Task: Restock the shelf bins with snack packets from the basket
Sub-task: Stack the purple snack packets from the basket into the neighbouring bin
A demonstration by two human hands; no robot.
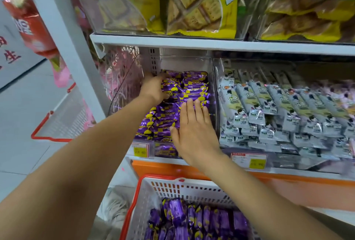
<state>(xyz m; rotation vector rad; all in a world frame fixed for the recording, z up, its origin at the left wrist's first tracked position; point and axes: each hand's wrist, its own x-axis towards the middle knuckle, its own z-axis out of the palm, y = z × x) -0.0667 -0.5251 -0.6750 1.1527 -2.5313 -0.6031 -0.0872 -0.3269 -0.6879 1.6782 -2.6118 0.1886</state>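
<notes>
We see grey tiled floor [21, 109] at left, evenly lit, faint glare. White metal shelf unit [211, 44] fills our view ahead and right. White upright [63, 34] slants down its left edge. Orange base panel [288, 187] below lowest shelf. Far left, white board [7, 70] with red characters.

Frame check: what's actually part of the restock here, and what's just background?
In the job: left hand gripping purple packets in the clear bin; right hand flat on them; red-rimmed basket holding more of them.
Background: grey packets in the next bin; yellow cracker bags above; second basket on the floor.
</notes>
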